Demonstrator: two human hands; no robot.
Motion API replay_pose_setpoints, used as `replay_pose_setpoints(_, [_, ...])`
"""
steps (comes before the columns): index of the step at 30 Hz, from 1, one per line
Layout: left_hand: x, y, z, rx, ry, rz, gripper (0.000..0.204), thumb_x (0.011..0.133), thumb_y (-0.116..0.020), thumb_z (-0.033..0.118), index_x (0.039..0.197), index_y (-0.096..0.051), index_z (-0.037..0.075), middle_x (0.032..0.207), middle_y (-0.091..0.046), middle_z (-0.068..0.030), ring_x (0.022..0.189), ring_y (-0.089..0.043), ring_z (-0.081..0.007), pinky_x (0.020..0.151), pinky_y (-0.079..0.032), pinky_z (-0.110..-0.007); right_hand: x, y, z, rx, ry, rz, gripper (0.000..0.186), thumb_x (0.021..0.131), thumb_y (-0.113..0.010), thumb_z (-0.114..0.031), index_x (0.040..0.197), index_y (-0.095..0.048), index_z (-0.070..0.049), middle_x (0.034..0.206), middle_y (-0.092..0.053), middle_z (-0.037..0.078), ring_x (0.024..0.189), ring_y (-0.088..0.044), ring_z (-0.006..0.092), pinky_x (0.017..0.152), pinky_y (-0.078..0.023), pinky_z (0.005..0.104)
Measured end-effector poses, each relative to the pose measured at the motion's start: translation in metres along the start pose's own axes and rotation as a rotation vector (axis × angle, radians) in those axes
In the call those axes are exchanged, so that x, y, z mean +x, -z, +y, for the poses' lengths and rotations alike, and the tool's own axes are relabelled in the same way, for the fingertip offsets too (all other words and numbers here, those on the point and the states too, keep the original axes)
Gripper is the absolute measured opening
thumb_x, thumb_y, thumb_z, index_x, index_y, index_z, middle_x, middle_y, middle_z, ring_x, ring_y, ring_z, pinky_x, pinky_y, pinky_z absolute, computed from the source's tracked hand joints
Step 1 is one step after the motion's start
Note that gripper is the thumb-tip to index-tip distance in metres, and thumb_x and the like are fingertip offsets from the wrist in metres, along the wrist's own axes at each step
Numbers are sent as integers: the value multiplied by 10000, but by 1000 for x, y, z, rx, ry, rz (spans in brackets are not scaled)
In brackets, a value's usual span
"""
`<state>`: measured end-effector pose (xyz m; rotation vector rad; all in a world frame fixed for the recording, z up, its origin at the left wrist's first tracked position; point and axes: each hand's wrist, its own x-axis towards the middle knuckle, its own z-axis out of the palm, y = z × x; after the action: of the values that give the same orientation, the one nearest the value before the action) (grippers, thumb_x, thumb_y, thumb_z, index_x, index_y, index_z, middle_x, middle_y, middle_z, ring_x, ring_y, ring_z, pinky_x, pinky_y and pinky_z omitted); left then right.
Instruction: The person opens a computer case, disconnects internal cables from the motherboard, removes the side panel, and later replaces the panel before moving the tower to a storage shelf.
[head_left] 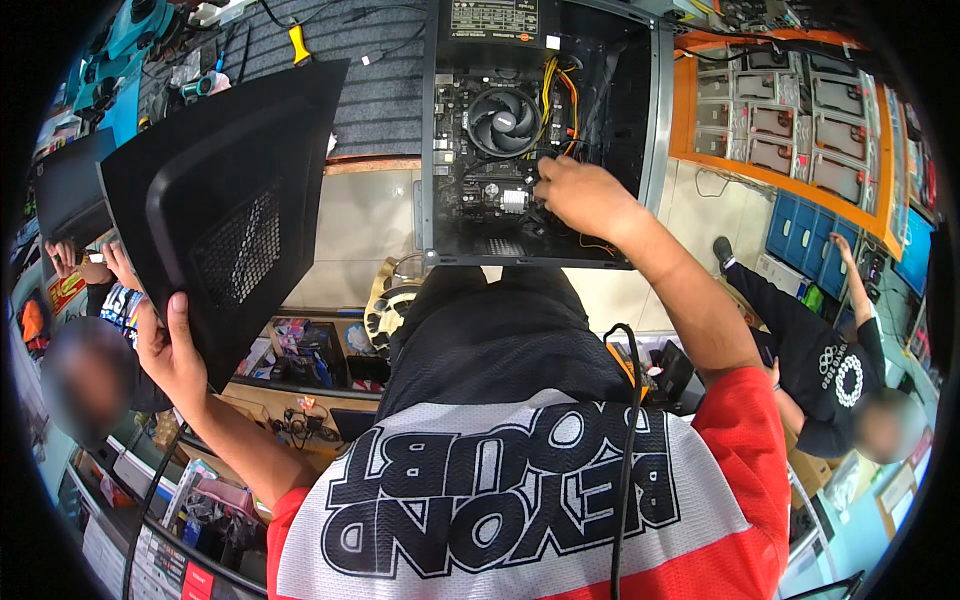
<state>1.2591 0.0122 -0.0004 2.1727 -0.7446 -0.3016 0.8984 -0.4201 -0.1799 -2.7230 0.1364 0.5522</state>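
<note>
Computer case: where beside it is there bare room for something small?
Bare: near part of the ribbed mat, between your black panel and the case. Crowded: the mat's left end, and the motherboard around your right hand.

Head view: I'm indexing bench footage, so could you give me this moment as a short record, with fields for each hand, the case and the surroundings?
Left hand: holds a black panel with a mesh vent, by its edge
Right hand: reaches inside the open computer case; whether it grips anything is unclear
Case contents: a round cooling fan, with yellow cables beside it
Right of case: an orange-framed cabinet
Other people: one at the view's left side, another at its right
</note>
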Motion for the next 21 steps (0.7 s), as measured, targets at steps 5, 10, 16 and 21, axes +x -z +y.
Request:
replay_pose_setpoints(5, [1, -10, 9, 41, -52, 75, 186, 1098, -692, 71, 1237, -700, -51, 946, -624, 50, 836, -501, -36, 747, -394, -201, 6, 24, 24, -31, -237, 386, 196, 913, -649, -28, 1101, -705, -22, 1128, -669, 196, 1039, -736, 375, 884, -641, 472])
replay_pose_setpoints(10, [-1, -14, 3, 21, -36, 90, 274, 1088, -705, 67, 1322, -690, -74, 868, -516, 78, 761, -395, -23, 666, -307, -211, 12, 23, 19, -45, -373, 74, 438, 930, -758, -98, 1351, -642, -71, 1240, -625, 222, 1071, -739, 411, 911, -636, 501])
replay_pose_setpoints(16, [-5, -17, 4, 19, -18, 128, 218, 1078, -731, 88, 1218, -683, -73, 827, -416, 86, 740, -335, -23, 636, -252, -232, 12, 27, 32, -8, -193, 37, 449, 919, -700, -169, 1362, -713, -96, 1217, -697, 232, 1161, -715, 425, 955, -621, 498])
replay_pose_setpoints(21, [-9, -10, -7, 81, -4, 96, 184, 1068, -749, 97, 1019, -628, -32, 810, -367, 77, 727, -301, -40, 624, -226, -255, 14, 26, 34, 112, -74, -117, 324, 937, -679, -190, 1227, -762, -71, 1234, -735, 237, 1195, -695, 439, 1007, -578, 509])
